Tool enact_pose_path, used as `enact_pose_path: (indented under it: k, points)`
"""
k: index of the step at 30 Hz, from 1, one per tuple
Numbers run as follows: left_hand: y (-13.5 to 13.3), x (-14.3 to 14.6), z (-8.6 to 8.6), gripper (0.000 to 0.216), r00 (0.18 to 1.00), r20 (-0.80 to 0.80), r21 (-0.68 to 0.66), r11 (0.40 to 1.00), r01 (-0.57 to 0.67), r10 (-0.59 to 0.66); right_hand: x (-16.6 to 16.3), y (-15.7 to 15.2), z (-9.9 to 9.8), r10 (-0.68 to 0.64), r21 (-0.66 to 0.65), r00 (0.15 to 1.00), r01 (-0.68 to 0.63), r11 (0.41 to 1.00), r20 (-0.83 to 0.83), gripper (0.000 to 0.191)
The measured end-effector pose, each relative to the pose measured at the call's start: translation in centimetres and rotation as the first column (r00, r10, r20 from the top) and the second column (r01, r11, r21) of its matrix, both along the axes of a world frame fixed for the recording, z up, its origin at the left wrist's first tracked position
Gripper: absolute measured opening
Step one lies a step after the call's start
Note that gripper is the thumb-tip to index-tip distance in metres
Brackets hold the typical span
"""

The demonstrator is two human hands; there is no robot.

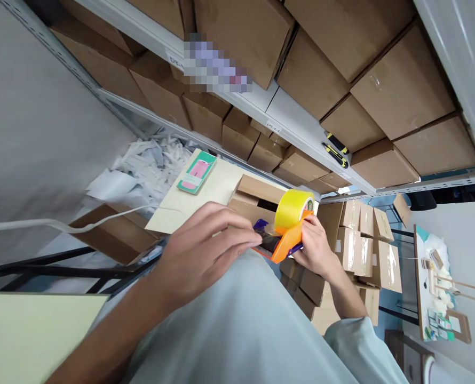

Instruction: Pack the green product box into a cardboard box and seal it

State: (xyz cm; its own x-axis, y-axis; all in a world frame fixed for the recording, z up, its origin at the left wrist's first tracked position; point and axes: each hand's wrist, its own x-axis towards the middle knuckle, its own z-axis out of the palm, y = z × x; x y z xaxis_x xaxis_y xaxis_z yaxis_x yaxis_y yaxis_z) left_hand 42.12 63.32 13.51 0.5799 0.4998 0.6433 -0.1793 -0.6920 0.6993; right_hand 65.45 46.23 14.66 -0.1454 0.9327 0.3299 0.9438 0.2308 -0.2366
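Note:
In the head view my right hand [315, 242] is wrapped round an orange tape dispenser [284, 244] that carries a roll of yellow packing tape [291, 209]. My left hand [213, 242] reaches to the dispenser's front end, its fingertips pressed together by the dark roller and purple part. Whether those fingers pinch the tape's end is hidden. Just behind the dispenser, a cardboard box [247, 202] with raised flaps rests on the pale table [169, 205]. Farther left on that table lies a green and pink packet [197, 172].
Shelves of cardboard boxes [313, 69] run overhead and behind. Two utility knives [335, 149] lie on the shelf edge. Crumpled white paper [149, 162] is heaped at left, above an open carton [113, 229]. A white cable [61, 226] crosses the left side. Stacked cartons [357, 237] stand right.

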Motion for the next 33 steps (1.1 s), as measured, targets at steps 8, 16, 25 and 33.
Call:
enact_pose_path:
  k: [8,16,25,33]
  points:
    - [-0.1,-0.7,-2.1,0.014,0.977,-0.129,-0.263,0.945,-0.196,0.167,0.0,-2.3,1.0,-0.086,-0.344,0.987,0.035,0.938,-0.134,0.018]
    - [4.1,-1.5,-8.3,0.043,0.971,-0.238,-0.873,0.437,-0.216,0.005,6.2,-2.2,4.0,-0.389,-0.840,0.899,0.048,0.541,-0.199,0.044]
    - [4.6,3.5,-13.8,0.056,0.994,0.005,-1.000,-0.016,0.003,-0.106,11.3,3.8,4.0,-0.630,-0.929,0.686,-0.226,0.294,-0.366,0.059]
    - [5.7,4.1,-16.4,0.050,0.991,0.075,-0.988,-0.145,0.059,-0.107,13.0,5.1,-0.4,-0.709,-0.936,0.614,-0.273,0.221,-0.346,0.061]
